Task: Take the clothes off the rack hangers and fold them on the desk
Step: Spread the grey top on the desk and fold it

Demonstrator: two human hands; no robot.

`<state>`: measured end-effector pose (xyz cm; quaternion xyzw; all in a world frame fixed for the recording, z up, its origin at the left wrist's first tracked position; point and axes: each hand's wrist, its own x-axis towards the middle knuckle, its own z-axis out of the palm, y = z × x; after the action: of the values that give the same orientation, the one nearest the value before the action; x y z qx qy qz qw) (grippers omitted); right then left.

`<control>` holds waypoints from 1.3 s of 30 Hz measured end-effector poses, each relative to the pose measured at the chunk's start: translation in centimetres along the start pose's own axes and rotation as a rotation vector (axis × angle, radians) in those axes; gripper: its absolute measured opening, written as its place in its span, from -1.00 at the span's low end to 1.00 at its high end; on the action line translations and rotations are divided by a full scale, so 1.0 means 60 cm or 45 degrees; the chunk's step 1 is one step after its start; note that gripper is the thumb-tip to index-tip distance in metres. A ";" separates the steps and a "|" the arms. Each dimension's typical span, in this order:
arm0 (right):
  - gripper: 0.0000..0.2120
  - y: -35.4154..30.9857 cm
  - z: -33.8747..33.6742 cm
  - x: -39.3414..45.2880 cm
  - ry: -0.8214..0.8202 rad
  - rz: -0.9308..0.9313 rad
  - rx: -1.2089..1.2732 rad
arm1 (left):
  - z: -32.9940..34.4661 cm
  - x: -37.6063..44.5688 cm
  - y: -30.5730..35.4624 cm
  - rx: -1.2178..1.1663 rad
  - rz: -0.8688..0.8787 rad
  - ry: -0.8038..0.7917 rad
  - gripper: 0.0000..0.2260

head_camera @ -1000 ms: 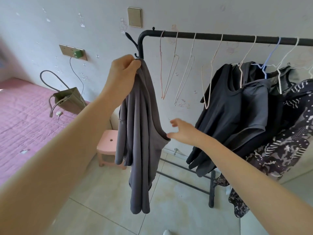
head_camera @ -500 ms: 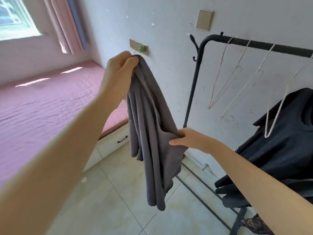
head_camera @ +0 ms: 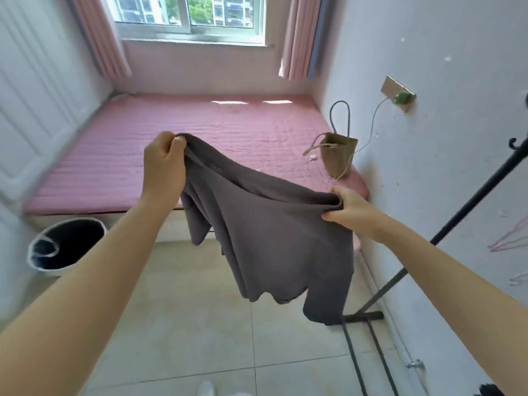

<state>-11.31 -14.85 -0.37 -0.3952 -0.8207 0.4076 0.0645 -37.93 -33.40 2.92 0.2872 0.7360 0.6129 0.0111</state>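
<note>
A dark grey shirt (head_camera: 274,235) hangs in the air in front of me, stretched between both hands. My left hand (head_camera: 164,167) grips its upper left edge in a closed fist. My right hand (head_camera: 350,211) pinches the upper right edge, lower than the left. The cloth droops down over the tiled floor. Only the black end post and base of the clothes rack (head_camera: 445,227) show at the right edge, with faint pink hangers (head_camera: 508,241) blurred beside it. No desk is in view.
A pink mattress platform (head_camera: 228,132) fills the far end under the window. A tan bag (head_camera: 337,155) with a charging cable sits on its right corner. A black-lined bin (head_camera: 67,247) stands on the floor at left. The rack's base bars (head_camera: 368,352) lie on the floor at right.
My view has swung left, away from the rack toward the window and bed. My right hand has taken hold of the shirt's edge and both hands have spread it apart.
</note>
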 end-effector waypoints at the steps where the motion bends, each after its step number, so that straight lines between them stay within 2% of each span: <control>1: -0.81 -0.019 0.014 0.014 -0.021 -0.054 -0.038 | -0.036 -0.002 -0.015 0.061 -0.014 0.072 -0.80; 4: -0.88 -0.082 0.062 0.047 -0.040 -0.245 -0.165 | -0.138 -0.016 -0.051 0.199 -0.041 0.222 -0.79; 7: -0.80 -0.150 0.115 0.068 -0.020 -0.363 -0.196 | -0.231 -0.033 -0.081 0.308 -0.105 0.345 -0.75; 11: -0.96 -0.256 0.220 0.095 -0.040 -0.549 -0.275 | -0.373 -0.066 -0.116 0.433 -0.153 0.471 -0.76; 14: -0.86 -0.346 0.317 0.098 -0.014 -0.693 -0.290 | -0.483 -0.094 -0.143 0.581 -0.175 0.571 -0.73; 20: -0.81 -0.521 0.529 0.066 -0.093 -0.785 -0.196 | -0.732 -0.169 -0.191 1.021 -0.286 0.695 -0.75; 23: -0.77 -0.596 0.628 0.040 -0.132 -0.777 -0.134 | -0.835 -0.203 -0.204 1.127 -0.278 0.689 -0.74; 25: -0.75 -0.642 0.698 0.020 -0.178 -0.767 -0.117 | -0.905 -0.232 -0.212 1.077 -0.328 0.644 -0.74; 29: -0.72 -0.732 0.828 -0.028 -0.288 -0.854 -0.054 | -1.045 -0.298 -0.227 0.912 -0.586 0.487 -0.79; 30: -0.72 -0.742 0.840 -0.032 -0.316 -0.876 -0.055 | -1.059 -0.308 -0.225 0.887 -0.668 0.407 -0.68; 33: -0.73 -0.813 0.937 -0.052 -0.467 -0.954 0.002 | -1.143 -0.356 -0.227 1.015 -0.950 0.224 -0.14; 34: -0.74 -0.830 0.958 -0.056 -0.508 -0.973 0.020 | -1.165 -0.370 -0.235 1.091 -1.024 0.173 -0.10; 35: -0.74 -0.849 0.986 -0.058 -0.542 -0.997 0.040 | -1.192 -0.384 -0.243 1.151 -1.100 0.161 -0.16; 38: -0.74 -0.903 1.062 -0.068 -0.648 -1.053 0.053 | -1.269 -0.430 -0.274 1.360 -1.199 0.256 -0.78; 39: -0.75 -0.921 1.086 -0.067 -0.674 -1.069 0.048 | -1.288 -0.444 -0.283 1.389 -1.191 0.352 -0.88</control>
<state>-69.41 -77.58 -2.72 0.0877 -0.8898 0.4474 0.0196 -51.09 -115.70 -2.25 -0.1724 0.9770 0.1209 0.0340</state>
